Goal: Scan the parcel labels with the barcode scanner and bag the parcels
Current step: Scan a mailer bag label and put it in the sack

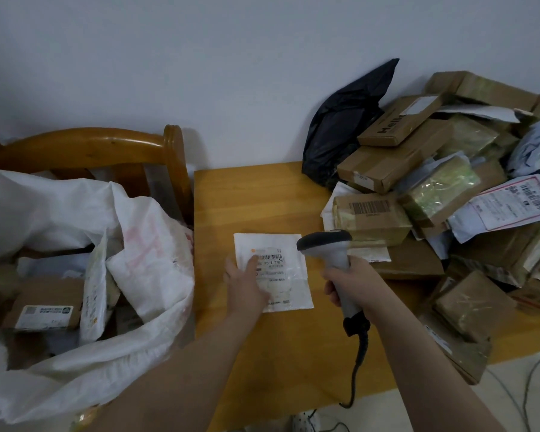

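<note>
Sack (156, 232): white woven bag well left of my left fingers, mouth open, parcels inside.
Table (219, 207): wooden top beneath both my hands.
Parcel pile (449, 188): brown boxes and mailers heaped to the right of my right fingers.
White parcel (293, 282): flat on the table under my left fingers, label (276, 263) facing up.
Barcode scanner (334, 251): upright in my right fingers, head just right of my left fingertips; cord (357, 369) hangs below.
Left hand (247, 285): fingers straight, lying on the parcel, tips at the barcode.
Right hand (349, 282): fingers clamped round the scanner handle.
</note>
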